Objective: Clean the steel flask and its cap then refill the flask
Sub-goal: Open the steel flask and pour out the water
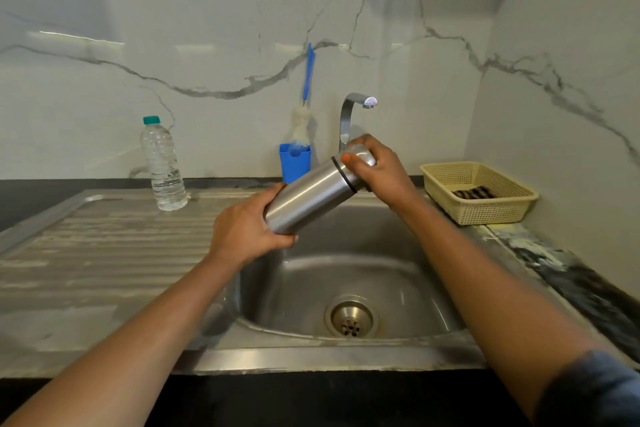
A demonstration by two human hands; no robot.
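A steel flask (308, 194) is held tilted above the sink (346, 274), its cap end up and to the right. My left hand (246, 229) grips the flask's base. My right hand (375, 168) wraps around the steel cap (362, 153), which sits on the flask above a black ring. The tap (353, 114) stands just behind the cap, with no water running from it.
A clear plastic water bottle (162, 166) with a green lid stands on the ribbed drainboard (104, 246) at left. A blue-handled bottle brush (304, 114) leans in a blue cup (294, 163) behind the sink. A cream basket (481, 192) holding a dark scrubber sits at right.
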